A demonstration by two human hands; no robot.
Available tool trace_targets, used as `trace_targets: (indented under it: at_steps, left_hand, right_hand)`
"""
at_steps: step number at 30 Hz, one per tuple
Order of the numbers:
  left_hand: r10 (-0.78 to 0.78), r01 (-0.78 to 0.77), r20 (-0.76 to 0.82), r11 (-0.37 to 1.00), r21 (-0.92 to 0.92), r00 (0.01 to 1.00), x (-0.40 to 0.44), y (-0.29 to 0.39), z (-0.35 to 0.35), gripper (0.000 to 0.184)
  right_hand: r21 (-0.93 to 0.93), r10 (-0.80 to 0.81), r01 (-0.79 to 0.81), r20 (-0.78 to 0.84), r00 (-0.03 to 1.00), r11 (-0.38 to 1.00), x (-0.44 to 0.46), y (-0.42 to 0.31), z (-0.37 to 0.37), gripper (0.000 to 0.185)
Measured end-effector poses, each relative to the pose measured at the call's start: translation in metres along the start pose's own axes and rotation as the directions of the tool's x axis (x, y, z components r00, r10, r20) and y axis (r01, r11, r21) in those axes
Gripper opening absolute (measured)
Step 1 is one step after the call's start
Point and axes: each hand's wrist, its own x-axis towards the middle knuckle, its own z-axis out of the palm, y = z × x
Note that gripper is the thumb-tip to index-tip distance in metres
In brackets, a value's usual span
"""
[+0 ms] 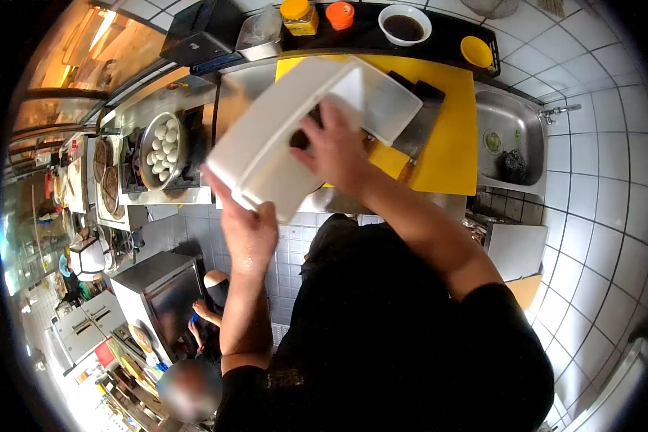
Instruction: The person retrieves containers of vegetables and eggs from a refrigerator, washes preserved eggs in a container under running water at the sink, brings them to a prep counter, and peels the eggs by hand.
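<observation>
My left hand [248, 234] grips the lower corner of a white plastic tub [277, 122], which is tilted on its side above the counter. At the tub's opening is my right hand [336, 153], its fingers spread, with something dark showing beside them that I cannot make out. A second, translucent white container [392, 104] lies behind the tub on the yellow cutting board [453, 155]. Right of it a cleaver [428, 119] with a wooden handle rests on the board.
A pan of white eggs [164, 151] stands on the stove at left. To the right is a steel sink [511, 140]. A bowl of dark liquid [405, 27] and lidded jars [299, 17] line the back shelf. Another person [210, 309] is at lower left, near a steel cabinet [158, 288].
</observation>
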Motion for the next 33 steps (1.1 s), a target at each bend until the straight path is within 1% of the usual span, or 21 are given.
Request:
trace_targets:
  at_steps: [1,3,4,6,7,8,9,10,11,13,14,17,20,21,22,23,25,27,29,30,33]
  left_hand:
    - [0.158,-0.129,-0.098,0.959,0.252,0.982,0.002,-0.013,-0.013,0.105]
    - [0.211,-0.147,-0.149,0.924,0.354,0.966,0.005,-0.027,-0.030,0.106]
    - [0.241,-0.170,-0.144,0.906,0.388,0.960,0.007,-0.032,-0.036,0.106]
    - [0.294,-0.213,-0.115,0.865,0.453,0.949,0.008,-0.043,-0.040,0.105]
    - [0.334,-0.244,-0.083,0.815,0.525,0.939,0.010,-0.054,-0.040,0.102]
    - [0.354,-0.266,-0.048,0.780,0.567,0.934,0.010,-0.062,-0.038,0.098]
    - [0.373,-0.289,-0.014,0.742,0.605,0.928,0.011,-0.070,-0.035,0.095]
    - [0.430,-0.333,0.009,0.686,0.647,0.903,0.015,-0.084,-0.031,0.101]
    - [0.504,-0.395,0.035,0.629,0.670,0.863,0.019,-0.088,-0.028,0.092]
    - [0.602,-0.496,0.090,0.553,0.669,0.793,0.025,-0.091,-0.022,0.083]
    - [0.600,-0.485,0.117,0.500,0.718,0.791,0.025,-0.093,-0.019,0.076]
    - [0.660,-0.542,0.146,0.449,0.710,0.737,0.032,-0.092,-0.021,0.075]
    - [0.710,-0.573,0.150,0.405,0.712,0.688,0.033,-0.090,-0.026,0.076]
    - [0.728,-0.584,0.152,0.388,0.713,0.669,0.033,-0.090,-0.029,0.077]
    - [0.778,-0.611,0.125,0.370,0.699,0.615,0.034,-0.091,-0.030,0.081]
    - [0.791,-0.622,0.131,0.354,0.699,0.597,0.034,-0.092,-0.033,0.080]
    - [0.762,-0.595,0.115,0.392,0.702,0.638,0.031,-0.092,-0.041,0.080]
    - [0.755,-0.587,0.074,0.440,0.680,0.652,0.032,-0.089,-0.048,0.090]
    - [0.749,-0.543,-0.034,0.511,0.666,0.662,0.033,-0.086,-0.051,0.094]
    - [0.714,-0.473,-0.091,0.548,0.690,0.694,0.034,-0.087,-0.052,0.093]
    - [0.486,-0.200,-0.343,0.764,0.613,0.804,0.036,-0.093,-0.058,0.095]
  right_hand:
    - [0.022,0.008,-0.008,0.015,1.000,1.000,0.006,-0.013,0.025,0.069]
    - [0.071,0.015,-0.018,0.040,0.999,0.997,0.019,-0.037,0.063,0.066]
    - [0.097,0.063,-0.076,0.129,0.990,0.992,0.019,-0.046,0.068,0.059]
    - [0.070,0.042,-0.055,0.174,0.984,0.996,0.011,-0.032,0.122,0.054]
    - [0.053,0.034,-0.046,0.198,0.980,0.998,0.006,-0.020,0.152,0.052]
    - [0.069,-0.042,0.033,0.131,0.990,0.997,0.006,-0.012,0.170,0.046]
    - [0.191,-0.012,-0.004,0.086,0.996,0.982,0.008,-0.021,0.157,0.044]
    - [0.311,0.022,-0.034,0.043,0.999,0.950,0.008,-0.026,0.139,0.042]
    - [0.426,0.062,-0.057,0.003,0.998,0.903,0.007,-0.031,0.124,0.040]
    - [0.316,-0.005,0.024,-0.061,0.998,0.948,-0.001,-0.020,0.127,0.037]
    - [0.258,-0.045,0.067,-0.090,0.995,0.964,-0.003,-0.013,0.130,0.035]
    - [0.218,-0.097,0.120,-0.113,0.989,0.969,-0.011,0.004,0.137,0.037]
    - [0.253,-0.059,0.043,0.055,0.997,0.967,-0.038,0.012,0.125,0.044]
    - [0.175,-0.030,0.009,0.119,0.992,0.985,-0.048,0.012,0.118,0.047]
    - [0.096,0.004,-0.021,0.178,0.984,0.995,-0.058,0.010,0.111,0.050]
    - [0.015,0.044,-0.048,0.230,0.972,0.999,-0.064,0.010,0.105,0.053]
    - [0.057,-0.054,0.044,0.197,0.979,0.997,-0.071,0.014,0.099,0.054]
    - [0.056,-0.141,0.133,0.193,0.971,0.990,-0.077,0.013,0.089,0.054]
    - [0.017,-0.222,0.224,0.224,0.949,0.975,-0.082,0.012,0.079,0.053]
    - [-0.031,-0.236,0.251,0.244,0.941,0.967,-0.085,0.012,0.075,0.052]
    - [-0.085,-0.201,0.214,0.139,0.970,0.973,-0.097,0.011,0.066,0.049]
